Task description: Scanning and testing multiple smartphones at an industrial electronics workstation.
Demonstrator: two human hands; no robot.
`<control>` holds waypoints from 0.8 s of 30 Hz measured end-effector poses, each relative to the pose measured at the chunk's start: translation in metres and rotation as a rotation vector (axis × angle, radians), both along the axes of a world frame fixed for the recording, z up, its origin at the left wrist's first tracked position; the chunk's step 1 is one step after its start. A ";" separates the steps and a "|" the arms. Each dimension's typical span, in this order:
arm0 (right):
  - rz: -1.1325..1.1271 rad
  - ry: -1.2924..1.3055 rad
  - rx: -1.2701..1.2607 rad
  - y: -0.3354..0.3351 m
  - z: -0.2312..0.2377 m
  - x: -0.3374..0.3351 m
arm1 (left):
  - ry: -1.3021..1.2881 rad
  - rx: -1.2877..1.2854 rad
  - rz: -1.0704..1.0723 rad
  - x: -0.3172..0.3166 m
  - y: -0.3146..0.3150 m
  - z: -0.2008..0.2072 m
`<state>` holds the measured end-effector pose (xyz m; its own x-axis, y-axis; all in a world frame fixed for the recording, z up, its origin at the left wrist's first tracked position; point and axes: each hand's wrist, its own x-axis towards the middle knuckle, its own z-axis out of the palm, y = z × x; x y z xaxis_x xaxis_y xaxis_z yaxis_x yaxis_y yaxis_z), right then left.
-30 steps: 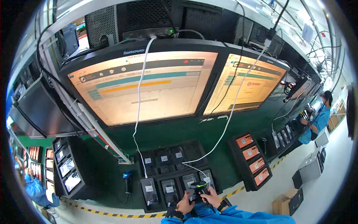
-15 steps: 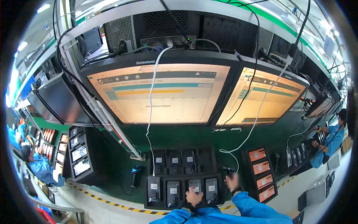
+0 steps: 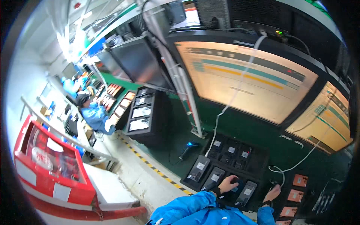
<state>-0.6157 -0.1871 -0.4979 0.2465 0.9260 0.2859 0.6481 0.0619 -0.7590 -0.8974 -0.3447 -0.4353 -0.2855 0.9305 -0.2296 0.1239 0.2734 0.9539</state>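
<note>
My left hand (image 3: 227,184) lies over one dark smartphone (image 3: 235,187) in the near row of a black foam tray (image 3: 258,165). Its thumb and fingers are apart, and it covers part of that phone. To its right in the row is a labelled phone (image 3: 246,193); to its left are two more, a middle one (image 3: 213,178) and an end one (image 3: 198,168) that a white cable runs down to. My right hand (image 3: 273,192) is beside the tray's right side, fingers closed around something small and dark, where the end of a second white cable (image 3: 282,176) meets it.
Several phones fill the tray's far row. A handheld scanner (image 3: 188,150) glows blue to the left; orange phones (image 3: 295,195) lie at right. Large monitors (image 3: 247,86) stand behind. A red cabinet (image 3: 52,165) and a seated co-worker in blue (image 3: 95,116) are at left.
The view has swung left and tilted, bringing the red cabinet into sight. My left hand stays over the same phone; my right hand remains by the cable end.
</note>
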 end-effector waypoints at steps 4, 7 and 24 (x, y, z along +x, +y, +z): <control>0.524 0.675 -0.285 -0.032 0.052 -0.055 | -0.046 0.102 -0.037 -0.007 -0.021 0.047; 0.769 0.535 -0.500 -0.085 0.147 -0.118 | -0.209 0.164 -0.041 -0.001 -0.030 0.040; 1.056 0.034 -0.396 -0.103 0.182 -0.147 | -0.066 0.255 0.021 -0.002 -0.055 0.065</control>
